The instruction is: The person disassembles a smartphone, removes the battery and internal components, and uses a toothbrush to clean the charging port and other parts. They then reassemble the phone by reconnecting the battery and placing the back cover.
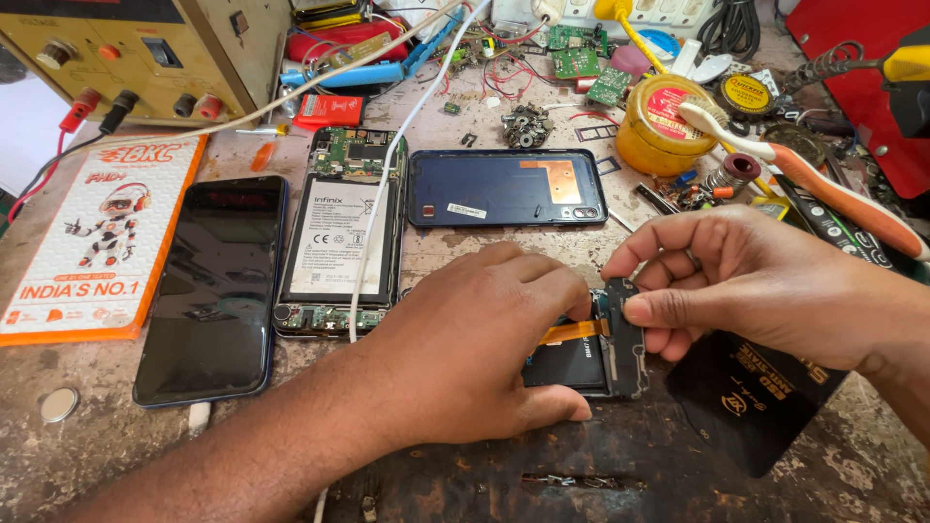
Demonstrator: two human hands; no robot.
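The left hand (pixel 475 339) lay flat low in the frame's centre, pressing down and mostly hiding an opened phone (pixel 591 358). The right hand (pixel 736 281), wrist cut off at the right edge, pinched the phone's black end piece (pixel 625 334) beside an orange ribbon cable (pixel 573 331).

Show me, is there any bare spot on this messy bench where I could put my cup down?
Bare bench shows along the near edge, below the dark phone, beside a coin cell. A narrower strip lies between the blue back cover and the left hand. The far right, around the yellow tin, is crowded.
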